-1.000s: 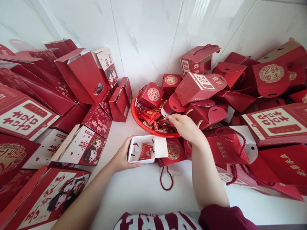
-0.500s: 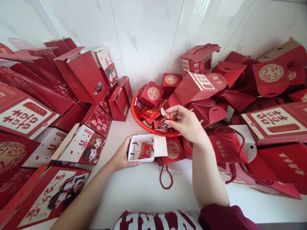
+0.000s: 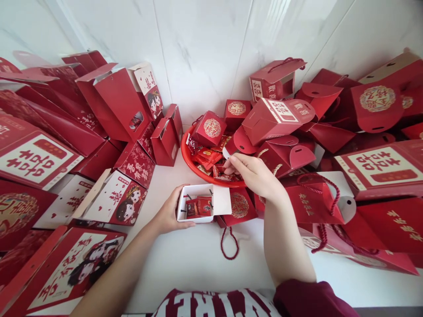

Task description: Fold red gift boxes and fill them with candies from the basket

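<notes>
My left hand (image 3: pixel 172 211) is wrapped round the left side of a small open white box (image 3: pixel 195 219), whose flap sticks out to the right. Inside the box lie red wrapped sweets (image 3: pixel 199 207). Above and right of it stands a round red basin (image 3: pixel 188 162) of wrapped sweets, with a red gift box (image 3: pixel 208 128) on top. My right hand (image 3: pixel 246 171) is over the basin's front right part, fingertips bent together among the sweets; what they hold, if anything, is hidden.
Red and white gift boxes (image 3: pixel 115 198) are stacked along the left. On the right is a pile of red boxes with rope handles (image 3: pixel 313 207). A rope loop (image 3: pixel 229 244) lies on the white table (image 3: pixel 198 259), and a tiled wall (image 3: pixel 201 57) rises behind.
More red wrapped sweets are in the white box. My right hand, which had a red wrapped sweet at its fingertips, is now lower among the sweets with fingers curled. My left hand keeps its grip.
</notes>
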The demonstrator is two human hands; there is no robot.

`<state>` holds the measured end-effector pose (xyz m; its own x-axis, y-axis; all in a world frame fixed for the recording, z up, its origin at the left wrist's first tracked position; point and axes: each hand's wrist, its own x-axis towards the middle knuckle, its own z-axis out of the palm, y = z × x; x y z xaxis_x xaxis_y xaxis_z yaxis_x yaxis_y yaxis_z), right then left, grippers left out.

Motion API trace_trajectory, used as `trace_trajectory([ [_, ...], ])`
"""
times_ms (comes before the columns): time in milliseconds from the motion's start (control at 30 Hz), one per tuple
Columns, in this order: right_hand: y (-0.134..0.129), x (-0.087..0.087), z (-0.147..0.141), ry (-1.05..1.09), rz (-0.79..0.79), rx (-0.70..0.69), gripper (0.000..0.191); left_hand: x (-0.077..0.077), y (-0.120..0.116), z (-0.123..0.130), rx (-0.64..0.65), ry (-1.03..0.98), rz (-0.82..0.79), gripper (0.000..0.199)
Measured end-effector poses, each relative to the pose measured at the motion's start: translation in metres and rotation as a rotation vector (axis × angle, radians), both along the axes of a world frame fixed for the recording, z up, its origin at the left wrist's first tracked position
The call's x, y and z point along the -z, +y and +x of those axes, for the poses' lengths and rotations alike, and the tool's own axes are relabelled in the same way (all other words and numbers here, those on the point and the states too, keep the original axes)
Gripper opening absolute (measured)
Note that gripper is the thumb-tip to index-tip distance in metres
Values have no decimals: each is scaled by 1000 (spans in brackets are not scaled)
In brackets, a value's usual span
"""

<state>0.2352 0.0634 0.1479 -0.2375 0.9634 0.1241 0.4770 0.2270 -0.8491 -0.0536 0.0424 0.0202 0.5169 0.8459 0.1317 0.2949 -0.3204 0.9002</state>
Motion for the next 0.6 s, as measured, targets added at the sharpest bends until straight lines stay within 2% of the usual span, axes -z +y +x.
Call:
trace_trajectory([
  [133,12,12,6,-306,-71,103,50,0,0,0,3,13,3,103],
  [300,23,25,1,-786,-192,88,50,0,1,0,6,-1,4,103],
  [467,30,37,-7,-905,-268,-1,42,1,1,0,16,-22,-6,103],
  [600,34,40,-9,-952,-324,-14,50,2,1,-2,9,-9,-1,104],
])
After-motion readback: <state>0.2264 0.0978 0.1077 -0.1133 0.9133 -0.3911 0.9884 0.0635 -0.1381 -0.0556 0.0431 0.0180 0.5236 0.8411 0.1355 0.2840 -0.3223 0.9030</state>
